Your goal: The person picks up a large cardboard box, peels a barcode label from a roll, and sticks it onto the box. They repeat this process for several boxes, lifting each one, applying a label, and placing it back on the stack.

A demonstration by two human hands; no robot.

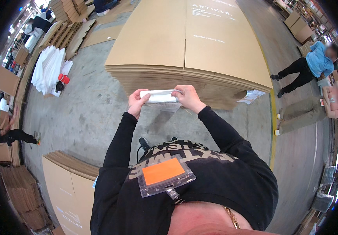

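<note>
Between my two hands a white folded packet (160, 96) is stretched level, with a clear plastic sheet (170, 107) hanging under it. I cannot make out whether it is paper or film. My left hand (137, 103) pinches its left end, thumb on top. At the other end, the thumb and fingers of my right hand (189, 98) are closed on the upper edge. Just beyond both hands rises a tall stack of flat brown cardboard sheets (149, 43); the packet is held in front of its near edge.
A second cardboard stack (59, 184) stands at lower left. White sheets (48, 68) lie in a pile at left, with a red object (63, 78) beside them. Papers (250, 96) stick out from the near stack's right corner. Two people (306, 64) are at right, beyond a yellow floor line (272, 149).
</note>
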